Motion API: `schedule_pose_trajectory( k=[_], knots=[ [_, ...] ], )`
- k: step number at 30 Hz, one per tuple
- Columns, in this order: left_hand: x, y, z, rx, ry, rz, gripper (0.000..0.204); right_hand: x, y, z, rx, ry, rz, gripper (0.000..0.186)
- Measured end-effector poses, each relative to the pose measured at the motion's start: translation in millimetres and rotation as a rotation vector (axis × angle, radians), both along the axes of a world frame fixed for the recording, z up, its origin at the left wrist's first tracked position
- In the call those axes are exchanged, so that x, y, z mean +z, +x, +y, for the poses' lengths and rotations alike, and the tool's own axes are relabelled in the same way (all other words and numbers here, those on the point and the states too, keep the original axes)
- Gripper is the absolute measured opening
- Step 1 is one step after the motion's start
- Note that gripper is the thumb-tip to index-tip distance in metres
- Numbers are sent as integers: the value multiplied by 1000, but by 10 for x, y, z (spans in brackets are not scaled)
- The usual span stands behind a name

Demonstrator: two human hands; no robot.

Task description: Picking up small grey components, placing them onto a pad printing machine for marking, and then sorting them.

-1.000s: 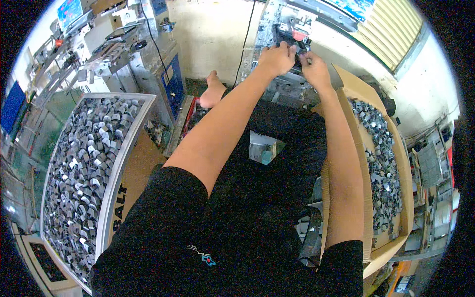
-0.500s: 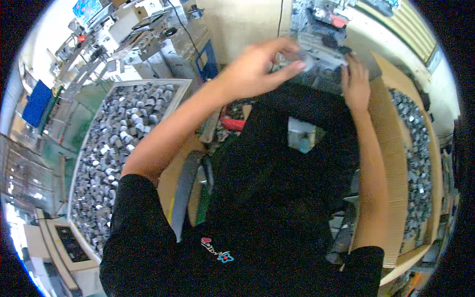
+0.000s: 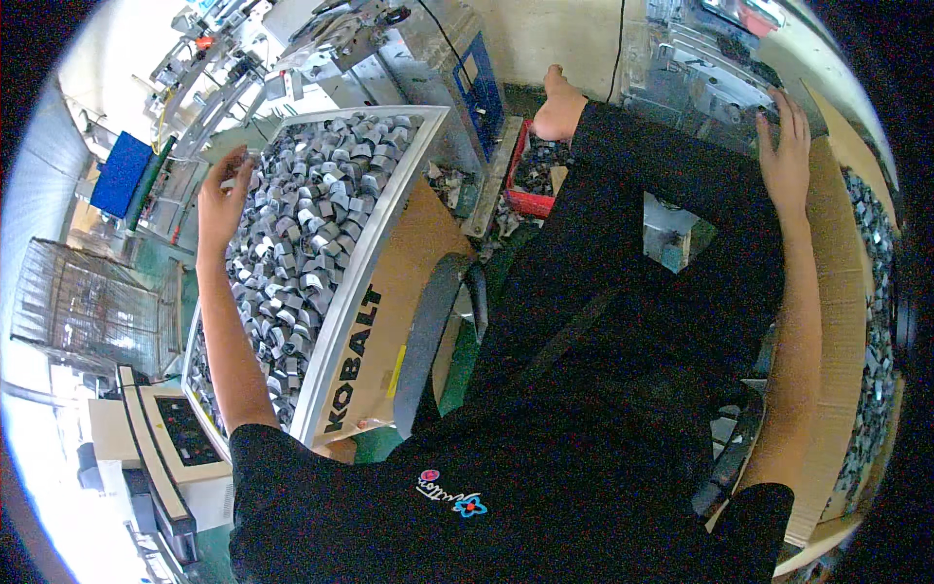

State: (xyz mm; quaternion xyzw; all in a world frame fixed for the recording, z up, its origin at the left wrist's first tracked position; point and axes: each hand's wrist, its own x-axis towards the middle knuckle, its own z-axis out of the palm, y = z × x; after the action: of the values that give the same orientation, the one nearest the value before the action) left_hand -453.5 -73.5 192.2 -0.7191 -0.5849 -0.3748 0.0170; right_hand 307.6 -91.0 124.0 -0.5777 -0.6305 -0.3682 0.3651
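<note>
At the left rim of a large carton [image 3: 375,234], I hold up my left hand [image 3: 224,200] with the fingers curled toward the thumb. Something dark shows between them, too small to make out. Many small curved grey metal pieces [image 3: 311,214] fill that carton. To the right, my right hand [image 3: 786,161] has its fingers stretched out at the edge of a metal machine [image 3: 710,83]. Whether the fingertips touch the machine is hard to see.
Beyond my knee stands a red crate [image 3: 530,202] of dark scraps. Another cardboard box [image 3: 837,292] at my right holds more metal pieces [image 3: 876,341]. A machine cabinet with a blue panel [image 3: 477,97] stands at the back. One bare foot [image 3: 559,107] shows.
My left hand has swung from the machine in front over to the left carton. The view has turned left. My right hand has stayed by the machine.
</note>
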Motion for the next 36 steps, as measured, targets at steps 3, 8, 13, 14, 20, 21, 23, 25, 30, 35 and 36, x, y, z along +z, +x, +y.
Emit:
schedule_pose_trajectory(
  k=[3, 8, 13, 14, 20, 21, 23, 25, 30, 35, 36],
  knots=[
    [-109, -138, 14, 58, -10, 137, 34, 31, 75, -52, 11, -61, -16, 46],
    [-332, -304, 111, 95, -147, 86, 38, 53, -3, -29, 57, -77, 17, 47],
    [-551, -146, 251, 184, -186, 238, 45, 25, 48, -85, 9, -68, 9, 48],
    [-560, -134, 255, 190, -192, 251, 46, 18, 65, -84, 9, -101, 27, 49],
    [-686, -278, 360, 254, -233, 250, 48, 188, 80, -272, 140, -205, 43, 48],
    [-696, -269, 400, 254, -255, 248, 49, 241, 127, -305, 134, -197, 34, 48],
    [-749, -259, 430, 244, -285, 226, 51, 339, 231, -353, 227, -305, 24, 45],
    [-751, -193, 448, 188, -319, 210, 51, 489, 317, -523, 233, -372, 64, 42],
    [-653, -113, 413, 165, -318, 203, 49, 700, 1093, -737, 84, -569, 259, 33],
    [-265, 497, 543, 67, -149, 183, 34, 568, 2637, -1509, -302, -661, 255, 37],
    [-318, 465, 467, 2, -105, 162, 31, 425, 2719, -1397, -279, -668, 242, 37]
  ],
)
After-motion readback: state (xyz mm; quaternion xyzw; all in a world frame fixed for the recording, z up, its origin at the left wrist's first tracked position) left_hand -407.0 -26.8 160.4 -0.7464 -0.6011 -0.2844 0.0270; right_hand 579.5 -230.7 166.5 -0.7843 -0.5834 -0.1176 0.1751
